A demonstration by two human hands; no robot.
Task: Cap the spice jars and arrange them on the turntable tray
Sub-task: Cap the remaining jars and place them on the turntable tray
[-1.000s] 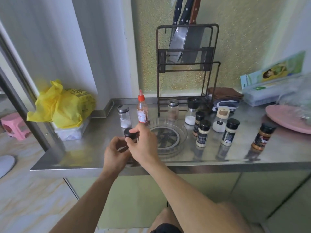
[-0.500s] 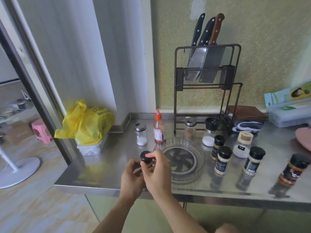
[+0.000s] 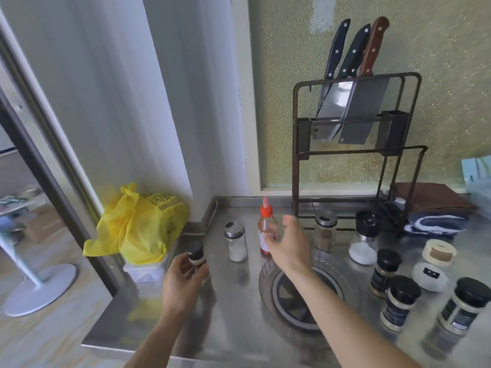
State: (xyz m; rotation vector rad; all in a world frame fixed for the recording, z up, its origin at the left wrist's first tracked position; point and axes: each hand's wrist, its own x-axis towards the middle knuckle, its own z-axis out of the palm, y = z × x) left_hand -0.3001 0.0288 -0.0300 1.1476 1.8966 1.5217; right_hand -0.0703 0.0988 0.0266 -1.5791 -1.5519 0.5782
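Spice jar [image 3: 196,261] blurred in left hand [image 3: 180,282], label unreadable, turntable tray [image 3: 268,272] partly hidden

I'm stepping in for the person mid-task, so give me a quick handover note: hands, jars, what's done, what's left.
Left hand: holds a small black-capped spice jar over the steel counter, left of the tray.
Right hand: open, empty, reaching toward the red-capped sauce bottle.
Clear round turntable tray: holds no jars.
Done: the held jar is capped.
Left: set it and the others on the tray, including the three black-capped jars at right; check remaining caps.
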